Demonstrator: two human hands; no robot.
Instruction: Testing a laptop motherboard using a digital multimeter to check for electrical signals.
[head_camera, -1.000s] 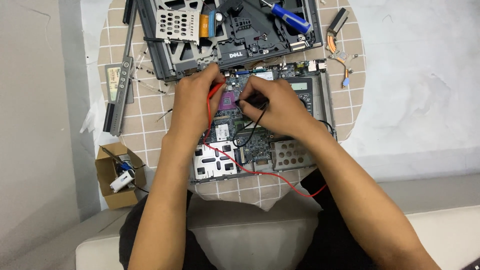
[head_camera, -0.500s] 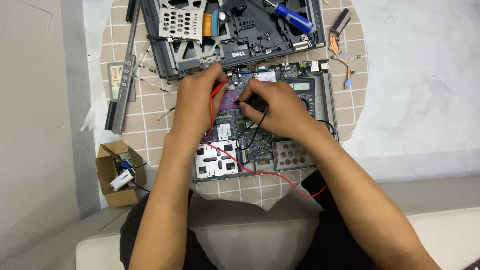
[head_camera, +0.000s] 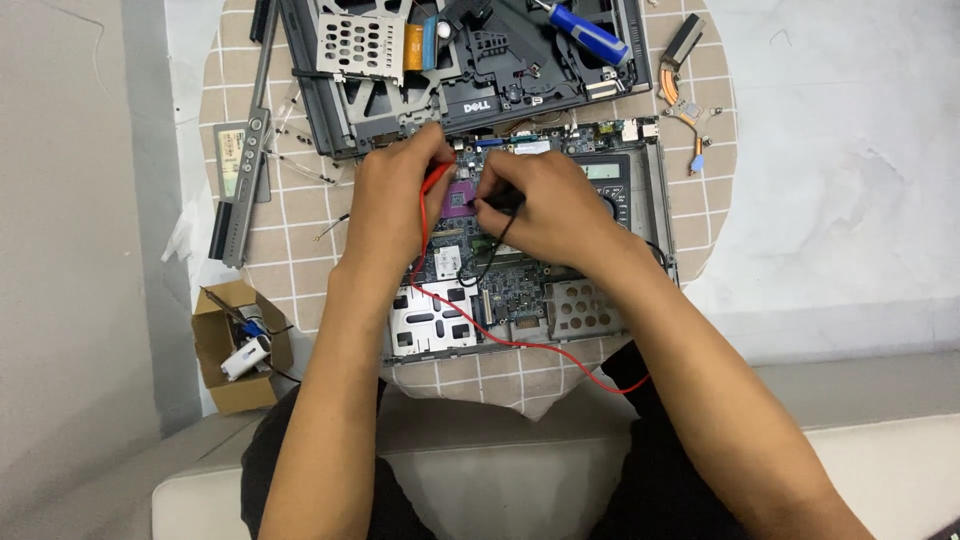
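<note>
1. Head view, the change: over the last second almost nothing has shifted. Both hands sit on the same patch of the board (head_camera: 500, 285) as before, and the leads lie in the same loops. I judge this to be a steady probe contact being held, not a move to a new point.
2. Left hand (head_camera: 392, 205): fingers pinched narrow round the red probe (head_camera: 434, 183), tip down by the purple socket (head_camera: 459, 199) near the board's far edge.
3. Right hand (head_camera: 548, 210): fingers closed on the black probe (head_camera: 497, 203), its tip just right of the socket, close to the red one.
4. Where the work lies: the board rests on the checked mat (head_camera: 300, 215), at its near edge; the dark chassis (head_camera: 480, 70) takes the far edge.
5. Counts: two probes, two leads, one red lead (head_camera: 520, 345) trailing off the mat's near edge, one black lead (head_camera: 492, 262) looped over the board.
6. One meter (head_camera: 612, 178) at the board's right side, partly hidden by the right hand.
7. One blue screwdriver (head_camera: 590, 35) on the chassis; one cardboard box (head_camera: 238, 345) off the mat's near-left corner; one copper heat pipe (head_camera: 685, 95) at the mat's right edge.
</note>
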